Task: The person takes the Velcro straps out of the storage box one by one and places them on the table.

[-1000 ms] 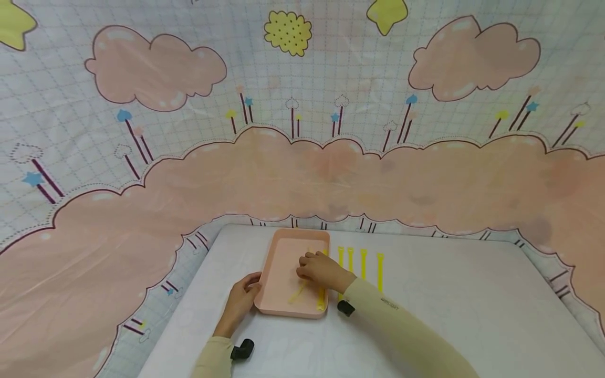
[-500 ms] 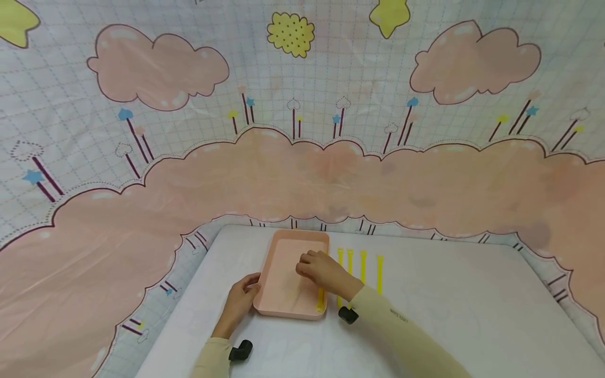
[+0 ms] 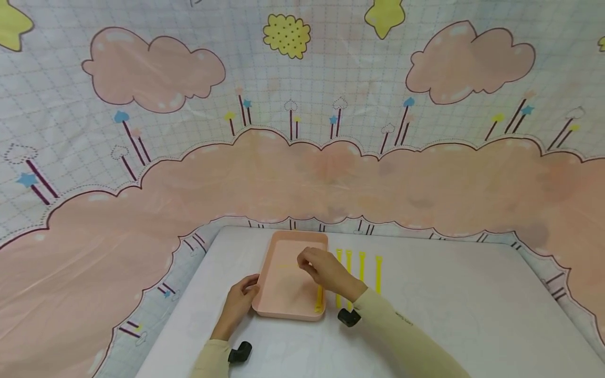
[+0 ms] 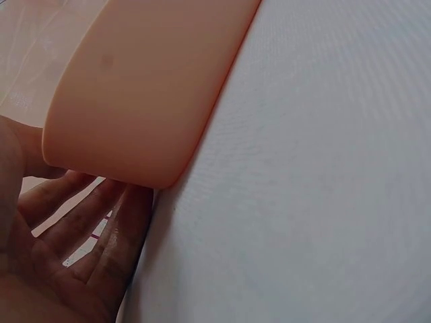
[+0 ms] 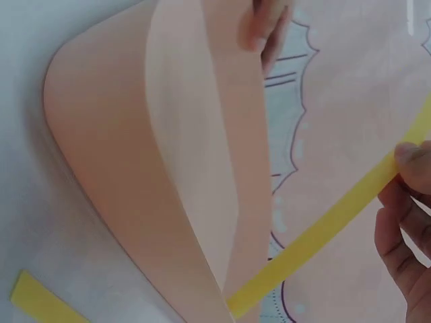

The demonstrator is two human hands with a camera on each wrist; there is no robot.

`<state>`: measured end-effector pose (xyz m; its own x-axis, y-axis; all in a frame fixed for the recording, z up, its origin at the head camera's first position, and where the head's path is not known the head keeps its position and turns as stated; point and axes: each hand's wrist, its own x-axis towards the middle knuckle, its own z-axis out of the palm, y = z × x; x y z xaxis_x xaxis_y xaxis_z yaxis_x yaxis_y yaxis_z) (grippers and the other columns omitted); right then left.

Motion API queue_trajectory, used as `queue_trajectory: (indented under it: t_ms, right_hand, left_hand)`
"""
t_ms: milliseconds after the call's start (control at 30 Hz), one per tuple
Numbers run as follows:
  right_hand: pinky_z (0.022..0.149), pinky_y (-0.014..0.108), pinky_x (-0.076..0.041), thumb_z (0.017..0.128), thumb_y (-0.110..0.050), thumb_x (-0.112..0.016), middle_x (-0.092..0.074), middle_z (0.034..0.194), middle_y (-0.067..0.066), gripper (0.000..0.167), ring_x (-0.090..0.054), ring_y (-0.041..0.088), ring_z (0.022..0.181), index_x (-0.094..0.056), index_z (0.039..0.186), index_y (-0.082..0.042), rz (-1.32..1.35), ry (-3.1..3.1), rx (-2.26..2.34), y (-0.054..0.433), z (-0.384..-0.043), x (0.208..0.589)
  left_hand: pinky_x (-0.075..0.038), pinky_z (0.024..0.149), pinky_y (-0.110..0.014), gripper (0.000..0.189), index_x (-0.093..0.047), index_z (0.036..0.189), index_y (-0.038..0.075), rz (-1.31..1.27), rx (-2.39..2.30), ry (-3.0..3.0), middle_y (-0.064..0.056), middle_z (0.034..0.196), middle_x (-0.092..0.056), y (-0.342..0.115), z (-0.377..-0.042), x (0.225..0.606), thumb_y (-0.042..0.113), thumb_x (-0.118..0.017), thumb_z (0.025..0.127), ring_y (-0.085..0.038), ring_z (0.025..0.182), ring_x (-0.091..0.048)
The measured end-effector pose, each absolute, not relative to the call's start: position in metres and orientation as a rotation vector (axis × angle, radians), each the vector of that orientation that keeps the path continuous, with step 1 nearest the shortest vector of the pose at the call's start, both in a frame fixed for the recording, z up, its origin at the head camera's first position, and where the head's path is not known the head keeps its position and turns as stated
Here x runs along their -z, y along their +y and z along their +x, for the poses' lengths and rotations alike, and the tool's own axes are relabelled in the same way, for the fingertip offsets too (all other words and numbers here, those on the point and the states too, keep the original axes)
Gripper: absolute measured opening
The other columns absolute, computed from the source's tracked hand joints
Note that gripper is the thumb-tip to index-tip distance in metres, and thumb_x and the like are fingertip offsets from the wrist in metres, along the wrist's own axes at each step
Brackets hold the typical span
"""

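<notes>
My right hand [image 3: 326, 270] is above the pink tray [image 3: 283, 302], its thumb and fingertips pinching a flat yellow strip [image 5: 316, 245]. In the head view that strip shows only as a faint line to the left of the fingers. My left hand [image 3: 241, 302] holds the tray at its left side. In the left wrist view the thumb [image 4: 40, 151] lies at the rim and the fingers lie along the outer wall. A second yellow strip [image 3: 319, 302] lies lengthwise along the tray's right side, partly hidden by my right hand.
Several more yellow strips [image 3: 378, 275] lie side by side on the white table [image 3: 449, 304], right of the tray; my right forearm covers some of their near ends. A patterned cloth [image 3: 359, 178] with pink clouds rises behind the table.
The pinched strip has turned from slanting toward me to pointing left. My right hand has barely shifted, its wrist a little lower. The left hand stays at the tray.
</notes>
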<state>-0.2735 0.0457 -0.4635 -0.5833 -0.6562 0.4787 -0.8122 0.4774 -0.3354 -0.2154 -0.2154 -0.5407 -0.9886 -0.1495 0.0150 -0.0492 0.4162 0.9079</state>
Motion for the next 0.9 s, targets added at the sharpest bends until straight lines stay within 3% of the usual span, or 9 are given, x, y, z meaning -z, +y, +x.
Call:
queue_trajectory:
  t_ms: [233,433,633,900]
  right_hand:
    - [0.068,0.020,-0.052,0.091,-0.009,-0.067,-0.067,0.091,0.000,0.016,-0.060,0.010,0.079,-0.061,0.105,-0.010,1.067,-2.423,-1.136,0.049,-0.269,0.462]
    - [0.061,0.035,-0.055,0.093,-0.009,-0.065,-0.065,0.091,0.013,0.016,-0.062,0.025,0.076,-0.061,0.107,-0.005,0.766,-2.369,-1.769,0.050,-0.264,0.456]
    - [0.063,0.035,-0.055,0.093,-0.005,-0.064,-0.062,0.093,0.018,0.015,-0.060,0.018,0.076,-0.060,0.106,0.003,0.631,-2.353,-1.984,0.055,-0.258,0.452]
    - [0.064,0.033,-0.055,0.094,-0.005,-0.063,-0.062,0.089,0.011,0.016,-0.059,0.011,0.074,-0.060,0.108,0.001,0.551,-2.334,-2.079,0.067,-0.249,0.455]
  left_hand:
    - [-0.053,0.088,-0.034,0.035,-0.060,0.130,0.001,0.140,1.608,-2.564,-0.021,0.127,-0.064,-0.215,-0.214,0.541,0.005,-0.056,0.096,-0.034,0.114,-0.063]
    - [-0.053,0.086,-0.031,0.034,-0.061,0.130,0.001,0.148,1.605,-2.560,-0.021,0.126,-0.065,-0.215,-0.214,0.542,0.006,-0.057,0.096,-0.034,0.113,-0.063]
    - [-0.054,0.086,-0.031,0.035,-0.061,0.130,0.002,0.165,1.608,-2.561,-0.021,0.126,-0.064,-0.215,-0.215,0.542,0.007,-0.057,0.096,-0.034,0.113,-0.063]
    - [-0.053,0.085,-0.026,0.035,-0.061,0.130,0.002,0.161,1.615,-2.559,-0.020,0.126,-0.064,-0.216,-0.215,0.543,0.006,-0.057,0.096,-0.033,0.114,-0.063]
